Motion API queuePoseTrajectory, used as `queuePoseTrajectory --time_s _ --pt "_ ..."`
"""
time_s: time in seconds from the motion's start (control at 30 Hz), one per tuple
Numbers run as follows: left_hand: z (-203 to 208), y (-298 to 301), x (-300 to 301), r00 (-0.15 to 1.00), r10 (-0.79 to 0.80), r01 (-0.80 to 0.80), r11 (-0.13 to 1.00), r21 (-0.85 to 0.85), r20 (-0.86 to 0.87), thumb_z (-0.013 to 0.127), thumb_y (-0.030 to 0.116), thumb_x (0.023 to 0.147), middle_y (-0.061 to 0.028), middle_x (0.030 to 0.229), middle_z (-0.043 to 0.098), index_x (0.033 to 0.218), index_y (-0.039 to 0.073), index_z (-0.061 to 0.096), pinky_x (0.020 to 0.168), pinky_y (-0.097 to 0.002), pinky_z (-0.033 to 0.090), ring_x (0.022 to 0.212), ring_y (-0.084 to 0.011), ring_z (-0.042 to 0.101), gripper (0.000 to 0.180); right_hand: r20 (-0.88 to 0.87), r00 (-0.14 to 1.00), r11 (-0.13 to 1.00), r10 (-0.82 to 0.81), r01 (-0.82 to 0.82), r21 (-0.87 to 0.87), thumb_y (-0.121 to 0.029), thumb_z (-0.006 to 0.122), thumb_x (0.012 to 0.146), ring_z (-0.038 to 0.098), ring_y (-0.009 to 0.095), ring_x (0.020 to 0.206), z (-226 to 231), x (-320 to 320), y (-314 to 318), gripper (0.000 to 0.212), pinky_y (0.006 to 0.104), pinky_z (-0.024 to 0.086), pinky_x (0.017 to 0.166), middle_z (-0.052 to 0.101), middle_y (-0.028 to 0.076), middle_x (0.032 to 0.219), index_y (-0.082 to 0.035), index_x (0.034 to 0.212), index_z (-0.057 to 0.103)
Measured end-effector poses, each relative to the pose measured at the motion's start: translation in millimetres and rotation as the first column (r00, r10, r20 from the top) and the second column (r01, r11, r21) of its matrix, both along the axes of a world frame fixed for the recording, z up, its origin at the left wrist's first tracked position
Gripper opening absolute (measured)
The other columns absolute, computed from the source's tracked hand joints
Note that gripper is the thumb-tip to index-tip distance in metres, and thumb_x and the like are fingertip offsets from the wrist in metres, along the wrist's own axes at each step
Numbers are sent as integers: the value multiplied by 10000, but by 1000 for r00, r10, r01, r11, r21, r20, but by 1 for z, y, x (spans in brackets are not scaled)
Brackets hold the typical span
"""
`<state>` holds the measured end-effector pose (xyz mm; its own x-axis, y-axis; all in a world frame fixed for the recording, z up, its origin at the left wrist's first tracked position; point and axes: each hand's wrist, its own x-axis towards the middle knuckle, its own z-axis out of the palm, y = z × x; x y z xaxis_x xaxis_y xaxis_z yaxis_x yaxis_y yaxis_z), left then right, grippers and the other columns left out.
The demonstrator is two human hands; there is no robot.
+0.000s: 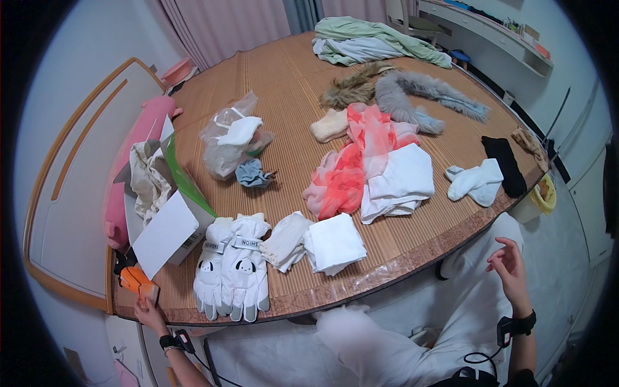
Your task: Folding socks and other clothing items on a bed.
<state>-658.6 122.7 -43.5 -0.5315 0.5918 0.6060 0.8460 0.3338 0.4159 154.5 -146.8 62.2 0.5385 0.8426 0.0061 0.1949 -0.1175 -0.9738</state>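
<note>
Apparently, the bright orange folded fabric item with a pale end (134, 278) lies at the lower left of the frame, on the corner of the brown slatted mat (284, 187). The bare left hand (149, 315) meets its pale end with the fingertips, the fingers held close together; whether they pinch it or merely touch it, I cannot tell. Just above stands an open white cardboard box with a green side (169, 226), cream cloth (149, 180) inside. To its right lie padded white gloves with dog faces (233, 267), then a crumpled off-white cloth (287, 240) and a folded white cloth (334, 244). At the lower right, the bare right hand (507, 267) is raised, loosely curled, holding nothing, nearest the white ribbed socks (476, 181) and a black folded garment (503, 166).
</note>
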Motion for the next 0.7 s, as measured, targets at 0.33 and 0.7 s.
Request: queuePoseTrajectory --time_s 0.33,0.7 --pt "12 -27 13 1000 16 -20 981 191 24 651 226 820 -216 1294 454 1315 67 427 991 -450 345 1186 -370 432 566 -102 995 997 22 -14 76 -42 541 890 554 113 826 3 22 -14 379 254 488 736 539 54 887 -34 1248 418" --pt "128 -66 384 427 -822 745 556 368 377 540 46 877 -60 1016 529 1159 27 478 859 -280 411 941 -154 508 289 244 940 966 240 -256 39 -106 662 795 562 113 836 10 98 78 499 243 474 750 541 71 965 -51 1239 443"
